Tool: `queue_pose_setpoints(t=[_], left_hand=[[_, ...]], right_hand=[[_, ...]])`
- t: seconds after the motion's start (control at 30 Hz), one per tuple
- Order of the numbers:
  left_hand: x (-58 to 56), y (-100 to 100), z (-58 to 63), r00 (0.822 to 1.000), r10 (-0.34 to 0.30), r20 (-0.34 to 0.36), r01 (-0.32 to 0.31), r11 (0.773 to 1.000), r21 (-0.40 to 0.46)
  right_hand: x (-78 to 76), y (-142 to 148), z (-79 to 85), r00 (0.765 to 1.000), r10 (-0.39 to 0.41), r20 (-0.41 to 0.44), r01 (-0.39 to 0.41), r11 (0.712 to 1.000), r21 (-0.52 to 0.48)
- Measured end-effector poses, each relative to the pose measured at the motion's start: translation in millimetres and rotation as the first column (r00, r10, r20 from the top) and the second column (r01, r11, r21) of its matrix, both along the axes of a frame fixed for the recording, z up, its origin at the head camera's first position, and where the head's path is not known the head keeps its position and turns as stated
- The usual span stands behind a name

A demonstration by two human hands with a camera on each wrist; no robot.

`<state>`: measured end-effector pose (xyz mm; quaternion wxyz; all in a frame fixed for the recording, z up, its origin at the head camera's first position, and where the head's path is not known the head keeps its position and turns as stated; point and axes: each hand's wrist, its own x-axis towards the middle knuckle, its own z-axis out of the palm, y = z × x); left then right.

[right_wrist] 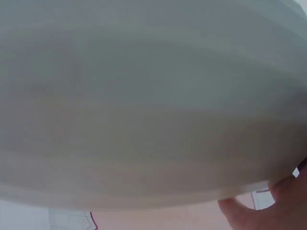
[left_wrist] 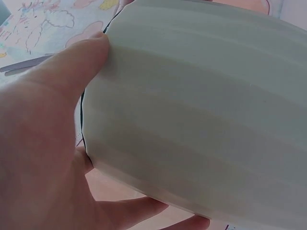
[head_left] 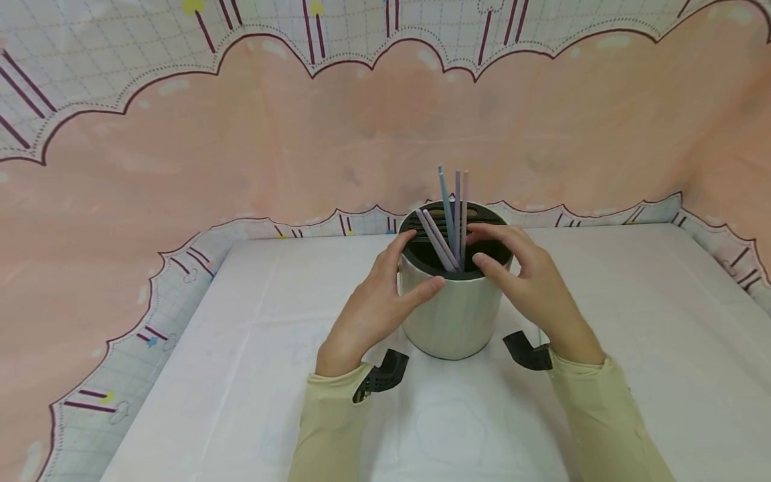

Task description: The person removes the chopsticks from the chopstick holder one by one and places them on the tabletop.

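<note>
A cream, faintly ribbed pot-shaped holder (head_left: 452,314) with a dark slotted top (head_left: 478,214) stands upright on the table. Several thin pastel sticks (head_left: 456,227), blue, purple and pinkish, poke up from its opening. My left hand (head_left: 376,304) grips the holder at the left, thumb against the front near the rim and fingers round the side; the left wrist view shows this close up. On the other side my right hand (head_left: 530,281) holds the right rim, its thumb and index finger reaching over the opening beside the sticks. The holder's wall (right_wrist: 144,105) hides most of that hand in the right wrist view.
The holder stands on a white-covered table (head_left: 241,361). Behind rises a peach backdrop (head_left: 337,140) with a scalloped, patterned border. Black bands (head_left: 385,375) sit at both wrists, over pale yellow sleeves (head_left: 331,428).
</note>
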<state>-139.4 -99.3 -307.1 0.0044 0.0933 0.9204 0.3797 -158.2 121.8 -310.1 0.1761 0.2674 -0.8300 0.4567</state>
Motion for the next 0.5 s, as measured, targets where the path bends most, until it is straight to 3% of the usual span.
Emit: queue_pose_setpoints(t=[0.23, 0.5], left_hand=[[-0.1, -0.1, 0.7, 1.0, -0.009, 0.011, 0.009, 1.0, -0.004], [-0.8, -1.2, 1.2, 0.999, -0.026, 0.024, 0.026, 1.0, -0.003]], right_hand=[[3.1, -0.9, 1.2, 1.0, 0.02, -0.002, -0.019, 0.999, 0.041], [4.8, 3.5, 4.8, 0.999, 0.028, 0.031, -0.033, 0.983, 0.18]])
